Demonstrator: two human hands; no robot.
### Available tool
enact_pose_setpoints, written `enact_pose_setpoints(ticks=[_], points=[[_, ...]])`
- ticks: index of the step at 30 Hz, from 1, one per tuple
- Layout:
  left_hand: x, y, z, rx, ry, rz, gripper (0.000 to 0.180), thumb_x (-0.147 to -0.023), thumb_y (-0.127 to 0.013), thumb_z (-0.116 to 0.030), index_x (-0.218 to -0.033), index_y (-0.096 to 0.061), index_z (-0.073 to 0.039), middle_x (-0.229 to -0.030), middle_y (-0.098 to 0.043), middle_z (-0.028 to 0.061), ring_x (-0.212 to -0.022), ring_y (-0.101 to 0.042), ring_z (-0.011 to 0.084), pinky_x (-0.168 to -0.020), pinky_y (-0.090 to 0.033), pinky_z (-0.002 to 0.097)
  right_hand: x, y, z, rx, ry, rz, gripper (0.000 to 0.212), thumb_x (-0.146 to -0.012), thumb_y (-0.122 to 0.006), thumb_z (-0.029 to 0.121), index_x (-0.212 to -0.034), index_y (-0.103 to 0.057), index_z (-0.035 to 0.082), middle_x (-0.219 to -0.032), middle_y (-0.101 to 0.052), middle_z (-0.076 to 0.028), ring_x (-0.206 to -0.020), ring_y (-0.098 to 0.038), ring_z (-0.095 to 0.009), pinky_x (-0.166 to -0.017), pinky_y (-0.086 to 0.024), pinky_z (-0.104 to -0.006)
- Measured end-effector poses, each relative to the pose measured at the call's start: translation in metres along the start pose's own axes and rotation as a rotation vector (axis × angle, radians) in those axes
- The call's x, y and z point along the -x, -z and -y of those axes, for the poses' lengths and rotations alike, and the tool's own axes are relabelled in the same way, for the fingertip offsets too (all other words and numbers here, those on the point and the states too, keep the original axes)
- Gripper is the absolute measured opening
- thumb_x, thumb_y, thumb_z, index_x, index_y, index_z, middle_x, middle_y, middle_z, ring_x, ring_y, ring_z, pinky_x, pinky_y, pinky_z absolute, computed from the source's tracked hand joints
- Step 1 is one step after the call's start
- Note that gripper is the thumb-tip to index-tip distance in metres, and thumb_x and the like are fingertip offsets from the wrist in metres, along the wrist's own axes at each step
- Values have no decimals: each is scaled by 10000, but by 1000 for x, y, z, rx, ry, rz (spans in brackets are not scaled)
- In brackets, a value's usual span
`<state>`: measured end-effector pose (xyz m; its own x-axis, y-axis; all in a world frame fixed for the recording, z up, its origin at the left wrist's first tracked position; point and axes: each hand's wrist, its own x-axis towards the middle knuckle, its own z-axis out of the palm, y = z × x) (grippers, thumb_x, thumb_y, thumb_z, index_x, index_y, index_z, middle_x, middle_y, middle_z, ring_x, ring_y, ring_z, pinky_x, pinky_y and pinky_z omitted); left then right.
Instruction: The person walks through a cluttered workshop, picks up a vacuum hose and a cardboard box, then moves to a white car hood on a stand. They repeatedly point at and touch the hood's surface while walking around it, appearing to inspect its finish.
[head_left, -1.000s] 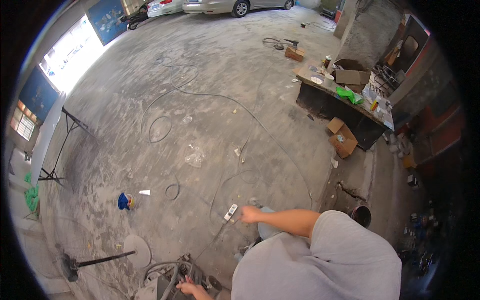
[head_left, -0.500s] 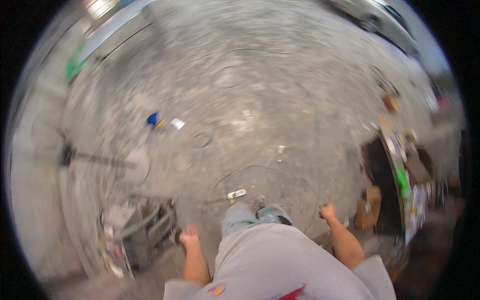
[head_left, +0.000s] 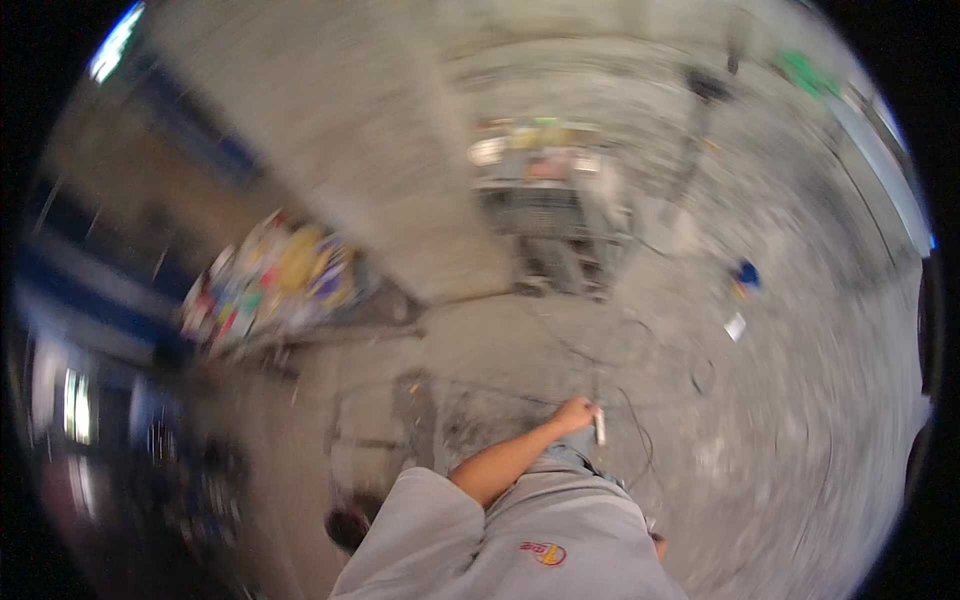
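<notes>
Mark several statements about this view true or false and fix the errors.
1. The bare left hand is near the narrow white oblong object. True.
2. The small dark-blue object lies at picture left. False: it lies at picture right.
3. The short-sleeved shirt is black. False: it is light grey.
4. The multicoloured heap is left of the boxy grey unit. True.
5. Bright green material shows at lower left. False: it shows at upper right.
</notes>
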<state>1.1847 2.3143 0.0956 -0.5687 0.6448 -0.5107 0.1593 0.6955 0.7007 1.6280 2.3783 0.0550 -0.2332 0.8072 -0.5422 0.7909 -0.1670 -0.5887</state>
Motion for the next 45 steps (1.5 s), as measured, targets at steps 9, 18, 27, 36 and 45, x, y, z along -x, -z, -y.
enact_pose_setpoints(ticks=[9, 18, 27, 36, 45], points=[[188, 69, 201, 368, 650, -687, 455, -832, -516, -469, -914, -682, -53, -943, -647, 199, -907, -615, 367, -792, -459, 450, -157, -3, 102, 95, -250, 292, 269, -871, -557, 223, -766, -520, -22, -553, -551, -140, -388, -523, -224, -321, -419, -362], [382, -51, 323, 470, 1172, -496, 578, -796, -556, -430, -1137, -585, 36, -1188, -562, 249, -1110, -550, 368, -931, -442, 415, -94, -103, 170, 127, 78, 537, 225, -874, -569, 212, -881, -572, -13, -626, -606, -122, -456, -580, -202, -383, -470, -313], [350, 41, 377, 413, 757, -469, 449, -827, -540, -411, -1017, -637, -16, -1023, -629, 227, -976, -594, 390, -839, -463, 458, 36, -161, 158, 1006, 528, 589, 307, -801, -625, 274, -800, -572, -28, -631, -593, -107, -506, -589, -186, -457, -489, -352], [358, 206, 388, 380, 383, -691, 528, -883, -523, -441, -1147, -542, 16, -1003, -622, 247, -938, -601, 392, -802, -468, 474, 136, -314, 269, 353, 219, 794, 358, -826, -652, 173, -1108, -514, 1, -915, -629, -116, -666, -584, -184, -564, -499, -331], [394, 313, 277, 0, -587, -1085, 577, -832, -554, -264, -1320, -407, 6, -1405, -344, 234, -1300, -340, 383, -1061, -253, 513, 370, -466, 446, -265, -128, 1557, 761, -877, -260, 686, -1333, -400, 93, -1337, -450, -127, -1225, -429, -299, -1005, -364, -451]])
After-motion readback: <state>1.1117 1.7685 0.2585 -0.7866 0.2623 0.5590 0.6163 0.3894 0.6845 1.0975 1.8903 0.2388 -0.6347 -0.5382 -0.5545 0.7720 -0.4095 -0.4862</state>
